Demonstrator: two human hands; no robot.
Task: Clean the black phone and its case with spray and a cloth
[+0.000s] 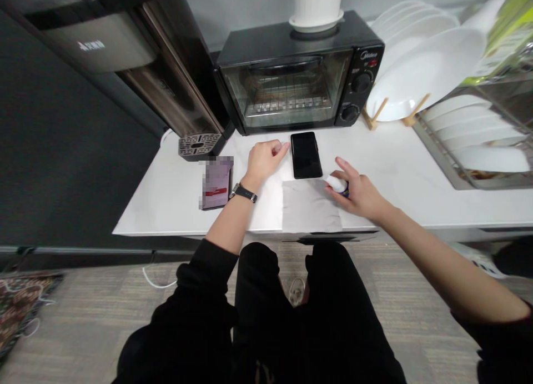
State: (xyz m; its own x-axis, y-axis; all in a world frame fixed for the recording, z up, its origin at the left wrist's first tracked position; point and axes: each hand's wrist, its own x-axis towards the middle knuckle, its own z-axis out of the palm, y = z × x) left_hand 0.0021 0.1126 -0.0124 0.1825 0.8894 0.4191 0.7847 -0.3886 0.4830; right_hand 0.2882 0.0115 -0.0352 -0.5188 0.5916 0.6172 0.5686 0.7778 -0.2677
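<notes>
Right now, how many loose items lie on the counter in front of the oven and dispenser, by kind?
phone: 1
grey cloth: 1
small bottle, held in the right hand: 1
purple box: 1
Total: 4

One phone (306, 154), one cloth (310, 206), one oven (295, 73)

A kitchen: toaster oven (297, 73), racked white plates (425, 67) and dish drainer (474, 145) on a white counter (416, 173).
</notes>
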